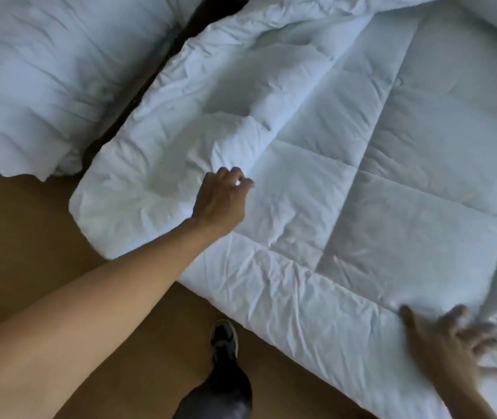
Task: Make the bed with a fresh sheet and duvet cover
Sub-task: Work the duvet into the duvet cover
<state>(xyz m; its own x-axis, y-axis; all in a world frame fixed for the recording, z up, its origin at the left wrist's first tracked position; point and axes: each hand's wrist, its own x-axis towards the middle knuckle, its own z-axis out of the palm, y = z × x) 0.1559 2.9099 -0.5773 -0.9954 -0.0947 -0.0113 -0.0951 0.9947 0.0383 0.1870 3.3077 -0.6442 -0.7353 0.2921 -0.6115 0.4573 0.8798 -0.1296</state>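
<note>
White quilted duvet [362, 176] spread over the bed, filling most of the view — stitched into large squares, flat and fairly smooth on the right, rumpled on the left where a folded-over part lies bunched in deep creases. Its near edge hangs over the side of the bed, running diagonally from left of centre down to the lower right; the rounded near-left corner sticks out over the floor. Upper left, a second heap of white bedding [44, 77] lies apart from the duvet, with a dark gap [156, 77] running between the two; what the dark strip is cannot be told. Floor [23, 237] is plain brown, smooth. One leg in dark trousers and a dark shoe [224, 340] with pale markings stand on it just beside the duvet's edge. Left hand [221, 201] at the end of a bare arm stretched forward from the lower left, fingers curled and pinched together on a fold of the duvet at the edge of the rumpled part — a closed grip on the fabric. Right hand [449, 352] at lower right, blurred, palm down with fingers spread on the duvet's near edge; fabric puckers around the fingertips, but whether it has hold of the cloth cannot be told.
</note>
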